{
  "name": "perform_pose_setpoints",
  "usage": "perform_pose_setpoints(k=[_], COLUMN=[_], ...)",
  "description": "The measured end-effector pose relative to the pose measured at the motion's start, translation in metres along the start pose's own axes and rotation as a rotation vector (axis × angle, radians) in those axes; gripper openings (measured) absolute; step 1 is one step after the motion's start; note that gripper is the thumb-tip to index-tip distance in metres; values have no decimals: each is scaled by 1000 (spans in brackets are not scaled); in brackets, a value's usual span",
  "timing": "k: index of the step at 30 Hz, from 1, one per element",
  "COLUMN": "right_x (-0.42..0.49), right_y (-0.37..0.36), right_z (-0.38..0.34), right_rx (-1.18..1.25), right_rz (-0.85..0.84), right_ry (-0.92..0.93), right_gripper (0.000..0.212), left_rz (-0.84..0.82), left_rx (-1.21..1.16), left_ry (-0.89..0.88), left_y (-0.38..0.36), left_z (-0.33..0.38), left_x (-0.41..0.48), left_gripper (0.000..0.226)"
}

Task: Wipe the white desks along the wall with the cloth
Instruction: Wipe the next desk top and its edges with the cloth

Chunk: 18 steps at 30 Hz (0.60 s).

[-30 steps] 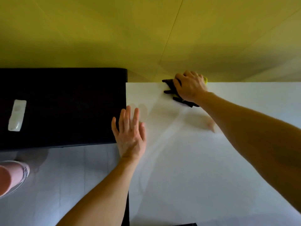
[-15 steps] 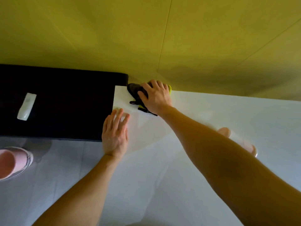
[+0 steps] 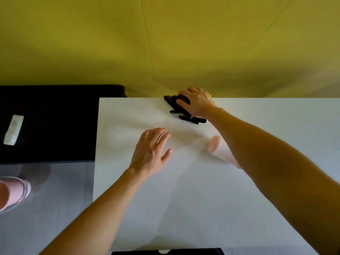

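Observation:
A glossy white desk [image 3: 184,190] runs along a yellow wall. At its far edge, against the wall, my right hand [image 3: 197,103] presses down on a black cloth [image 3: 172,101] with a yellow patch, fingers curled over it. Black strips of the cloth stick out below the hand. My left hand [image 3: 151,150] lies flat on the desk nearer to me, fingers spread and straight, left of my right forearm. It holds nothing.
A black surface [image 3: 55,126] adjoins the desk on the left, with a white remote [image 3: 13,129] lying on it. Grey floor and a pink shoe [image 3: 12,192] show at the lower left. A dark object [image 3: 165,252] sits at the desk's near edge.
My right hand has slid the cloth rightward along the back edge, away from the desk's left corner. My left hand has moved from the left edge onto the desk's middle.

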State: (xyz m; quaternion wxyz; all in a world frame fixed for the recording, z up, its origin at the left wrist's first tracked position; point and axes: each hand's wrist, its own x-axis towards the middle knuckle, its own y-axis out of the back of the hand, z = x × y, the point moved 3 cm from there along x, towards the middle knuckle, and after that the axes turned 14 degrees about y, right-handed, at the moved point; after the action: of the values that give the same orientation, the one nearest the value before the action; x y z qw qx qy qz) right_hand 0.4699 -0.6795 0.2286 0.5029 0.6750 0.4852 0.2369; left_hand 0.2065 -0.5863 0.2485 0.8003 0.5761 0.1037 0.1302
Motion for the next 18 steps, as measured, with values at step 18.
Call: perform_pose_setpoints(k=[18], right_x=[-140], right_y=[25], right_z=[149], right_rx=[-78], right_rz=[333], right_ry=[-109], right_gripper=[46], left_rz=[-467], left_rx=[81], left_ry=[-593], left_y=[-47], left_z=[169], left_x=[41], left_gripper=[113])
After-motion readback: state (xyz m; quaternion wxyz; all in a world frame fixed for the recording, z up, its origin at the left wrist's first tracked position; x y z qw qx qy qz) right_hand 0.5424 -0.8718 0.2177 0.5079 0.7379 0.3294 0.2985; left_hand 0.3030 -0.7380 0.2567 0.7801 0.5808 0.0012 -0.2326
